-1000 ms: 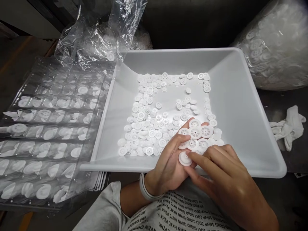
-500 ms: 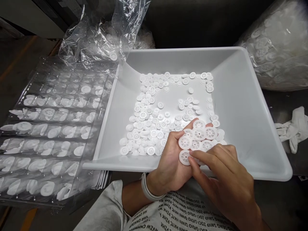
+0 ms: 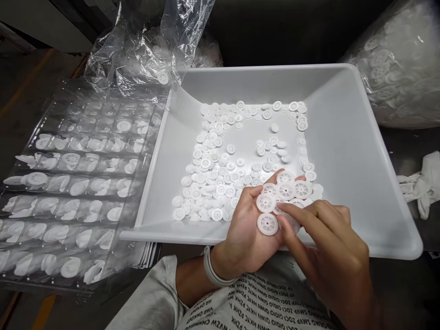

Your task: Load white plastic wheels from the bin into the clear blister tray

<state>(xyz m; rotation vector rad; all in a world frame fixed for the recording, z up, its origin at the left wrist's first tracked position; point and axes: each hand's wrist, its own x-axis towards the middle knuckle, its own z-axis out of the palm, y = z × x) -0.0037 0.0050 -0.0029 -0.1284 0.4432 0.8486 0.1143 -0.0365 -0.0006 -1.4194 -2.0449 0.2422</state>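
Observation:
My left hand (image 3: pixel 245 233) lies palm up over the front of a white plastic tray (image 3: pixel 240 82) and holds several white spoked plastic wheels (image 3: pixel 286 190), fanned across the palm and fingers. One wheel (image 3: pixel 267 224) sits lowest on the palm, spoked face up. My right hand (image 3: pixel 326 243) is above and to the right, its index fingertip resting on the wheels near the palm. Many smaller white plastic wheels (image 3: pixel 213 183) lie loose on the tray floor, spread in a rough ring just beyond my hands.
At left lies a clear blister sheet (image 3: pixel 68 183) with white wheels in its pockets, and crumpled clear plastic (image 3: pixel 137 50) rises behind it. A bulging clear bag of wheels (image 3: pixel 398 59) sits back right. A crumpled white glove (image 3: pixel 417 183) lies right of the tray.
The lowest wheel has turned from its hub side to its spoked side. My right fingers have shifted up and right across the wheels, and the view has drifted slightly.

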